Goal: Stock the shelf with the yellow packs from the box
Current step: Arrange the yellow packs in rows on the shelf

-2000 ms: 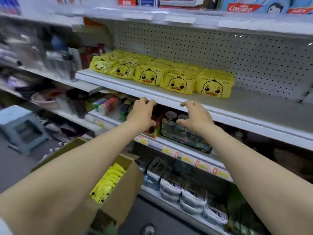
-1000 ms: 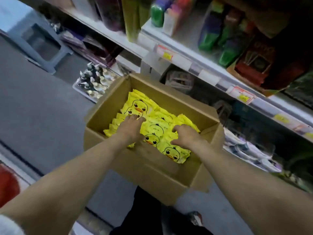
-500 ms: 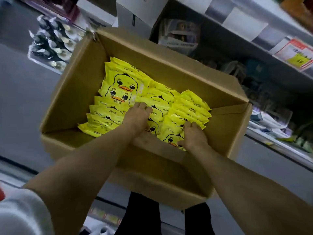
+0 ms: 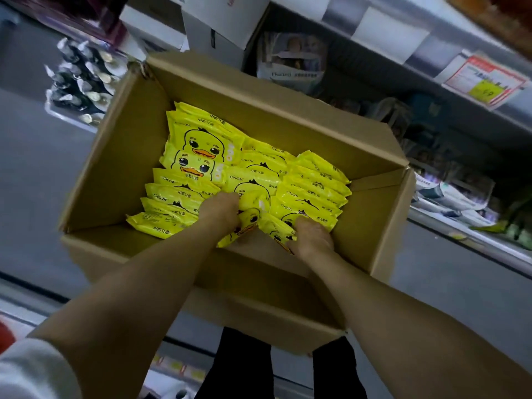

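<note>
An open cardboard box [image 4: 121, 156] sits on the floor below me, holding several yellow packs [image 4: 201, 148] printed with a duck face, most standing on edge in rows. Both hands are down inside the box at its near side. My left hand [image 4: 220, 213] grips a yellow pack [image 4: 250, 208] in the middle row, fingers curled round its top edge. My right hand [image 4: 312, 236] curls over the packs [image 4: 280, 230] just to the right of it. The shelf being stocked is out of view.
The lower shelf's edge with price labels [image 4: 483, 82] runs across the top right. A tray of small dark bottles [image 4: 80, 82] stands on the floor to the left of the box. Grey floor surrounds the box; my dark trousers [image 4: 241, 367] show below it.
Two seconds ago my hands were up at the shelf with the duck packs; I have since bent down, and both hands have gone into the box and closed on packs.
</note>
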`<control>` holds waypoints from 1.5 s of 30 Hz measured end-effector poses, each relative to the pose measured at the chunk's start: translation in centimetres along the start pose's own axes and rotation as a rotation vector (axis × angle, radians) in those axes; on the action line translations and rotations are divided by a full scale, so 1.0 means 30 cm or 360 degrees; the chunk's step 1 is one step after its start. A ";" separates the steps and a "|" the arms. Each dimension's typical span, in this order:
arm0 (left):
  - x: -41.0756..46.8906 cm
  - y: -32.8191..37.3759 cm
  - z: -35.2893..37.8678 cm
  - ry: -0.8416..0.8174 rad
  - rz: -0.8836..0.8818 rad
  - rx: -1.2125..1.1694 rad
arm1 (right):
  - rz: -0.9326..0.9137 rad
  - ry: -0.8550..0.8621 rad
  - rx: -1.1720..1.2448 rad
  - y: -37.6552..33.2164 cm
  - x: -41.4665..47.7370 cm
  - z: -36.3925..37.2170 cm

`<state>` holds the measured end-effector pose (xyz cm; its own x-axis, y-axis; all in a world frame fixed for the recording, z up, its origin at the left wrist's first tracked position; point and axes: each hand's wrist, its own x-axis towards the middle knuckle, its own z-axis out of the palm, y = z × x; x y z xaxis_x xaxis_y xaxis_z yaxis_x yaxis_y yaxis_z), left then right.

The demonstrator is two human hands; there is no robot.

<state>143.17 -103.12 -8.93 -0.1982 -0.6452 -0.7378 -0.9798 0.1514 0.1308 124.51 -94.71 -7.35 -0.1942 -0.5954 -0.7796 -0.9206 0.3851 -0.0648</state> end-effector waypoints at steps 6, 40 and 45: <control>-0.104 -0.041 -0.151 0.0153 -0.0260 -0.0715 | -0.0218 0.0110 0.0378 -0.005 -0.107 -0.155; -1.226 1.661 -1.010 0.0881 0.0556 -0.0659 | -0.0760 0.1308 0.0431 1.601 -1.257 -1.351; -1.203 1.894 -1.174 0.0791 0.0757 -0.0569 | -0.0672 0.1347 0.0453 1.757 -1.317 -1.468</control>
<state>93.70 -97.60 48.43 -0.5061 -0.8444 -0.1758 -0.7186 0.3001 0.6273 68.72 -81.95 47.48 -0.1490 -0.9881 0.0378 -0.8759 0.1141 -0.4689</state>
